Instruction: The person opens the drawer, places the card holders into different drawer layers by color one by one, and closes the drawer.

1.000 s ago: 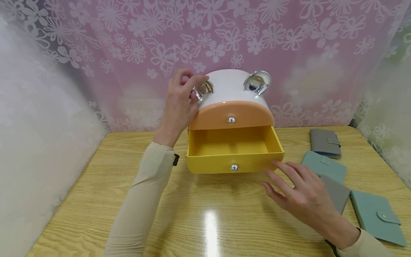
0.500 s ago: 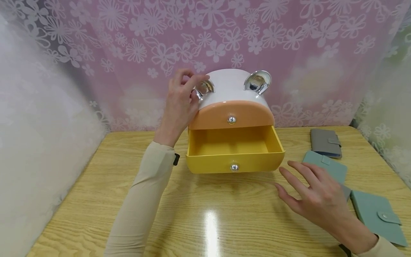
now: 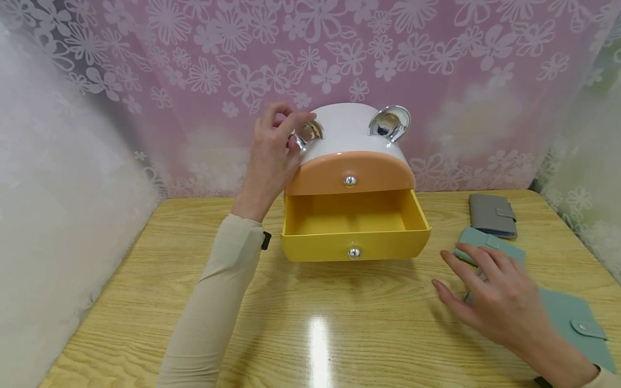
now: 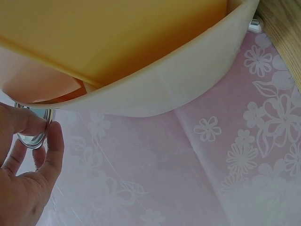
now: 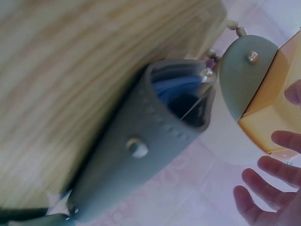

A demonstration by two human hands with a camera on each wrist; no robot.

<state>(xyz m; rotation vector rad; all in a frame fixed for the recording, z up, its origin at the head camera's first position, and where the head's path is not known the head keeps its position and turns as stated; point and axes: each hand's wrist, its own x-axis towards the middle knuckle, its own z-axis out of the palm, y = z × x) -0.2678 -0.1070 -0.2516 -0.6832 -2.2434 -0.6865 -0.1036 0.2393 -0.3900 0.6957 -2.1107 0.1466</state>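
Note:
A small storage box with a white shell [image 3: 346, 126], a closed orange upper drawer [image 3: 378, 172] and a pulled-out yellow lower drawer [image 3: 315, 247] stands at the back centre. The yellow drawer has nothing inside. My left hand [image 3: 273, 153] pinches the box's left silver ear [image 3: 315, 128]; thumb and fingers around that ear also show in the left wrist view. My right hand [image 3: 506, 296] holds nothing, fingers spread, right of the drawer. It hovers over a cluster of snap-strap card wallets, overlapping a green wallet [image 3: 502, 248] and largely hiding a grey one [image 3: 468, 298].
A grey wallet [image 3: 487, 213] lies at the back right of the wooden table [image 3: 194, 302], and another green wallet [image 3: 577, 318] near the right front. A close wallet [image 5: 117, 160] shows blue inside. A flowered pink cloth [image 3: 208, 108] hangs behind the box.
My right hand has moved away from the yellow drawer's right corner, to the right and slightly down, over the wallets. The left hand and the box have stayed in place.

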